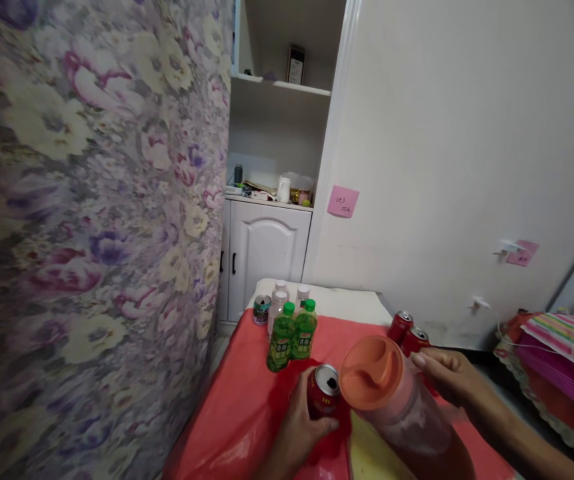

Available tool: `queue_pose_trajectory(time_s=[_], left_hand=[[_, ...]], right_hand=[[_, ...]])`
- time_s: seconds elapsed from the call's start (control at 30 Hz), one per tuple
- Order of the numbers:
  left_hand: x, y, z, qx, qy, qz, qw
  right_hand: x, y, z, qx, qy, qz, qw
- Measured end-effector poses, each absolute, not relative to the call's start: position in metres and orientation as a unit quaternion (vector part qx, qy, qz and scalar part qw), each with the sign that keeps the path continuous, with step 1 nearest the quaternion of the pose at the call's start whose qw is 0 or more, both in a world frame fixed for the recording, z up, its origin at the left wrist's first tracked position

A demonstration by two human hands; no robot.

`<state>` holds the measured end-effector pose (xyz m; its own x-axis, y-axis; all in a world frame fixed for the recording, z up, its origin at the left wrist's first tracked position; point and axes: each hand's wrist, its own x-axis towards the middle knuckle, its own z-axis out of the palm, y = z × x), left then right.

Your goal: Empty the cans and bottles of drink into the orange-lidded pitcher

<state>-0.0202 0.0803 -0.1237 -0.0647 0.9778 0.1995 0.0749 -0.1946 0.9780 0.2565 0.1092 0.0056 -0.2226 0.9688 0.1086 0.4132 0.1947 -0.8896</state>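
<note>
My left hand is wrapped around a red drink can, whose opened top faces up. Close to its right side is a clear plastic pitcher with an orange lid, tilted so that the lid leans toward the can. Reddish-brown liquid shows low in the pitcher. At the pitcher's far right side, my right hand is closed with its thumb by the rim; it appears to grip the handle, which is mostly hidden. Whether any liquid flows between pitcher and can, I cannot tell.
Green-capped bottles, white-capped bottles and a dark can stand at the table's back left. Two red cans are behind the pitcher. Red cloth covers the table. A floral curtain hangs left.
</note>
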Motion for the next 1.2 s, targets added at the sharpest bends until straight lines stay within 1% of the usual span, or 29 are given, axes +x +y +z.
queue_pose_trajectory(time_s=[0.27,0.9,1.2], left_hand=[[-0.019,0.079,-0.124,0.519,0.468,0.564,0.440],[-0.019,0.079,-0.124,0.511,0.467,0.572,0.440],[-0.019,0.077,-0.121,0.510,0.464,0.576,0.440]], right_hand=[[0.255,0.112,0.006,-0.508,-0.670,0.398,0.367],[0.250,0.108,0.014,-0.478,-0.675,0.428,0.365],[0.250,0.107,0.023,-0.484,-0.683,0.431,0.338]])
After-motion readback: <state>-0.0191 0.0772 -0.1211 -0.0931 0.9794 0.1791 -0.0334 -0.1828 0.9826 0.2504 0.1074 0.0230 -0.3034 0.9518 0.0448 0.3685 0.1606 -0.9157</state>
